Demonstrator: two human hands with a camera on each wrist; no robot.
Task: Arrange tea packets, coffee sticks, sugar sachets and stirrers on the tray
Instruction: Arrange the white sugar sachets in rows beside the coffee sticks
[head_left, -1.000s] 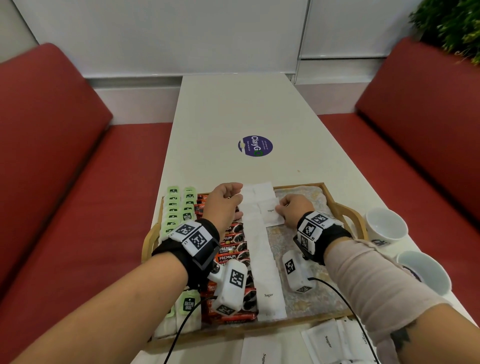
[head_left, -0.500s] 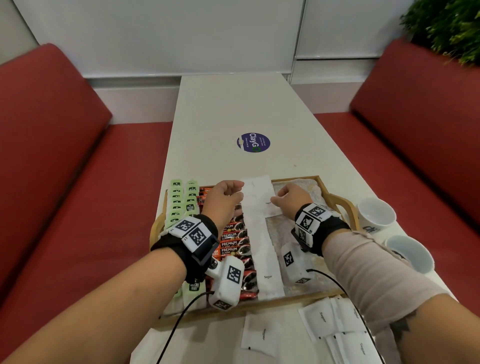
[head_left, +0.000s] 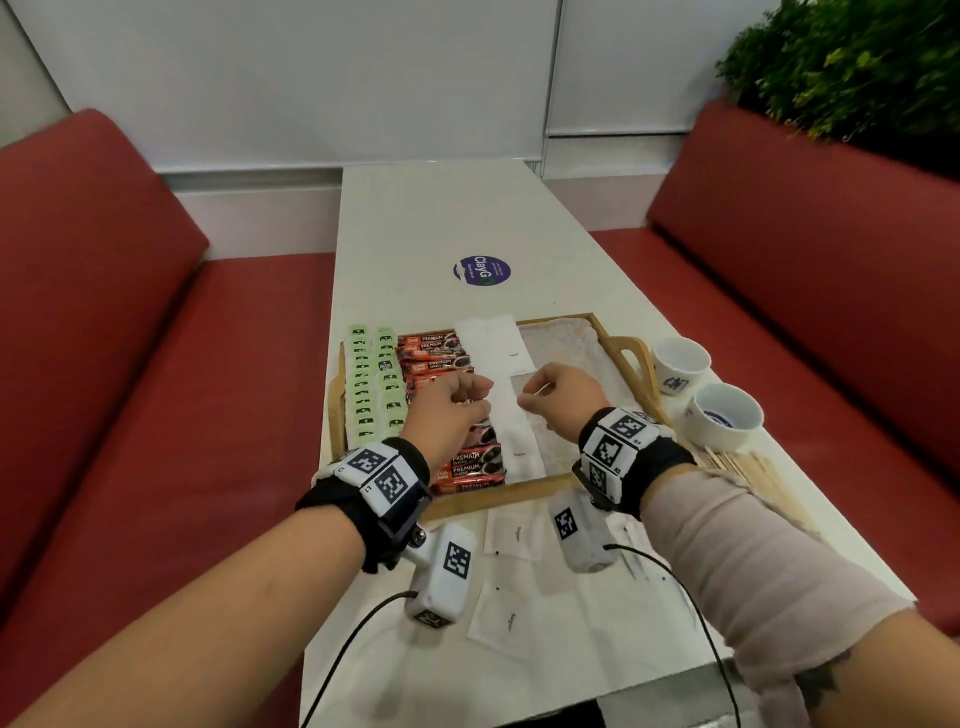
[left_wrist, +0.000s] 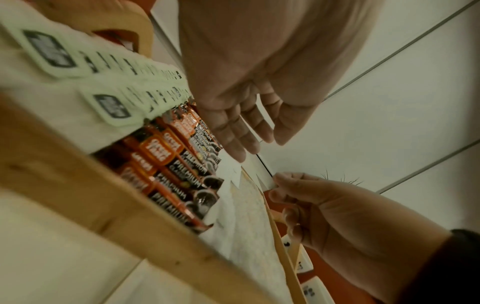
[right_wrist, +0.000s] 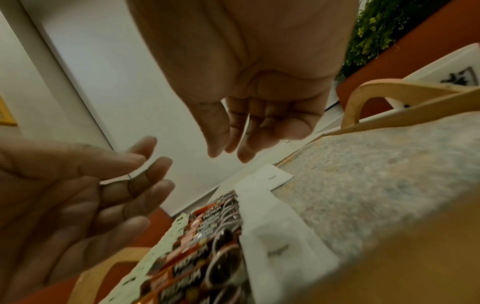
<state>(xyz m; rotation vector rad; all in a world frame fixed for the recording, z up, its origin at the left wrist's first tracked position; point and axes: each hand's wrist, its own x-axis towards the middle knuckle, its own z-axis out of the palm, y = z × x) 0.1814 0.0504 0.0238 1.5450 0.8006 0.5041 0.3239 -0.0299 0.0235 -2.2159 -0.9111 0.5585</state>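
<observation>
Both hands hover above the wooden tray (head_left: 540, 492), holding nothing: the left hand (head_left: 452, 410) over the red coffee sticks (head_left: 470, 465) with fingers loosely bent, the right hand (head_left: 563, 397) beside the column of white sugar sachets (head_left: 511, 431), its fingers curled, seemingly empty. Green tea packets (head_left: 371, 387) line the tray's left edge; more sachets (head_left: 501, 616) lie loose on the table (head_left: 467, 218), and what look like wooden stirrers (head_left: 748, 467) lie right of the tray.

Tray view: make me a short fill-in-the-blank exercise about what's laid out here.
On the tray, left of the coffee sticks, lie tea packets coloured ___.
The cups standing beside the tray number ___.
The stirrers lie off the tray, on the ___.
Missing words: green; two; table.
</observation>
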